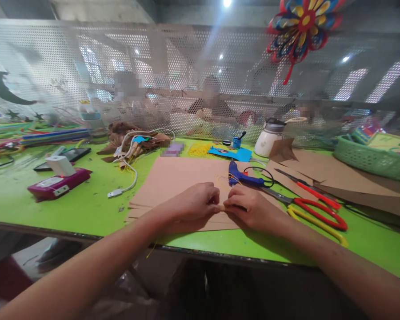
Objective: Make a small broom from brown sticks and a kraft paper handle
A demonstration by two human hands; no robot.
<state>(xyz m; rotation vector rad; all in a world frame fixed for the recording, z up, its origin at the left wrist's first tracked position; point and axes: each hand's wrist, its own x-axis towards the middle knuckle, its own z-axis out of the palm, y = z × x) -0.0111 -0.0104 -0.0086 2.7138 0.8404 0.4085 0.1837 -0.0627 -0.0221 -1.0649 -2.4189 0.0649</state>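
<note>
My left hand and my right hand meet over a stack of brown paper sheets. Between their fingertips is a thin tan roll that looks like brown paper, pinched from both sides and mostly covered by the fingers. Loops of thin yellow string rise just behind the hands. Close beyond my right hand lies a blue glue gun. Scissors with red and yellow handles rest to the right of that hand, near the forearm.
A purple power strip and a white USB cable lie left. Behind are a brown paper bundle, blue paper and a white bottle. Another red-handled cutting tool and a green basket are right.
</note>
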